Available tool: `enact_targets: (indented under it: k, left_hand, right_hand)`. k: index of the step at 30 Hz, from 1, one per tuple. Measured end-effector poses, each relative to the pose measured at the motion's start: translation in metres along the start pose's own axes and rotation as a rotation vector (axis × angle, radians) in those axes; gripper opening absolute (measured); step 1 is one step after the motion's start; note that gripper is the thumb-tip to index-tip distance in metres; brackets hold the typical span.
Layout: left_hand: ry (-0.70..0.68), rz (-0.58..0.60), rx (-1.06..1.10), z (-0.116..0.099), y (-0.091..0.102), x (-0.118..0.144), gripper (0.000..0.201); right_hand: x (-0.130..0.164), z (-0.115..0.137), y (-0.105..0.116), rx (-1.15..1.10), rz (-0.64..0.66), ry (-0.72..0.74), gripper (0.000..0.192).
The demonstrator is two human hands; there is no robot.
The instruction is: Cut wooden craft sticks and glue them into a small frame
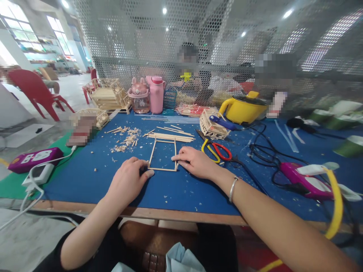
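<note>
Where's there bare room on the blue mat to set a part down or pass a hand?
Two patches of blue mat, crumbs aside: between left hand and left purple box; between stick frame and front table edge. Crowded: right, with dark cables, right purple box and yellow pot; beyond the frame, with stick bundle and shavings.

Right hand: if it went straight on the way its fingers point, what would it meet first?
The right hand would first meet the right side of the wooden frame, which its fingertips seem to touch; exact depth is unclear.
</note>
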State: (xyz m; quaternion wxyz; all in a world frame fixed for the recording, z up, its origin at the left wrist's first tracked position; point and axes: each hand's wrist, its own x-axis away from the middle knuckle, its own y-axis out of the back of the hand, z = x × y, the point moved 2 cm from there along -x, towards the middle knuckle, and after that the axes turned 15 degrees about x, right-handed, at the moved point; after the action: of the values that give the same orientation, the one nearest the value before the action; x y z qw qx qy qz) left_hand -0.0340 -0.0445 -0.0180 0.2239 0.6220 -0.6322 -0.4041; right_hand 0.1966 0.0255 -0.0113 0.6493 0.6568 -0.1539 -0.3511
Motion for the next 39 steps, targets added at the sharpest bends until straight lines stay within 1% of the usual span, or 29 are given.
enact_targets:
  k: [3, 7, 10, 12, 15, 17, 19, 20, 23, 25, 27, 30, 32, 36, 39]
  left_hand:
    - [0.026, 0.097, -0.006, 0.003, 0.004, -0.013, 0.026]
    - [0.045, 0.158, 0.016, 0.005, 0.011, -0.023, 0.023]
    - [0.039, 0.172, 0.042, 0.012, 0.015, -0.027, 0.024]
    - [0.043, 0.164, 0.062, 0.018, 0.016, -0.03, 0.026]
    - [0.039, 0.178, 0.097, 0.025, 0.016, -0.036, 0.027]
    - [0.014, 0.218, 0.099, 0.025, 0.014, -0.046, 0.027]
    - [-0.003, 0.242, 0.052, 0.021, 0.014, -0.061, 0.028]
    - [-0.006, 0.227, 0.007, 0.019, 0.016, -0.07, 0.028]
    - [-0.012, 0.066, -0.112, 0.009, 0.024, -0.098, 0.029]
    - [-0.027, -0.033, -0.087, 0.005, 0.03, -0.111, 0.031]
    - [-0.063, -0.091, -0.017, 0.005, 0.033, -0.117, 0.031]
    - [-0.096, -0.123, 0.082, 0.015, 0.031, -0.116, 0.031]
    - [-0.086, -0.121, 0.135, 0.025, 0.027, -0.113, 0.031]
    - [-0.084, -0.113, 0.179, 0.04, 0.018, -0.11, 0.032]
    - [-0.1, -0.098, 0.196, 0.039, 0.014, -0.109, 0.031]
  right_hand:
    - [-0.01, -0.001, 0.003, 0.13, 0.065, 0.057, 0.021]
    - [-0.017, 0.0, 0.011, 0.24, 0.076, 0.21, 0.017]
    - [-0.016, 0.009, 0.014, 0.259, 0.068, 0.264, 0.018]
    - [-0.012, 0.021, 0.013, 0.287, 0.076, 0.275, 0.02]
    - [-0.004, 0.044, 0.012, 0.406, 0.096, 0.252, 0.021]
    - [0.0, 0.059, 0.011, 0.479, 0.107, 0.175, 0.02]
    - [0.001, 0.069, 0.01, 0.508, 0.121, 0.065, 0.018]
    - [0.0, 0.072, 0.009, 0.51, 0.126, 0.011, 0.018]
    - [-0.01, 0.075, 0.006, 0.503, 0.119, -0.094, 0.02]
    - [-0.021, 0.076, 0.004, 0.508, 0.111, -0.124, 0.021]
    - [-0.034, 0.08, 0.002, 0.515, 0.121, -0.144, 0.02]
    - [-0.047, 0.091, 0.0, 0.506, 0.132, -0.141, 0.022]
    - [-0.048, 0.101, -0.001, 0.497, 0.128, -0.123, 0.023]
    - [-0.029, 0.113, 0.002, 0.507, 0.175, -0.134, 0.023]
    - [-0.011, 0.111, 0.003, 0.536, 0.176, -0.122, 0.021]
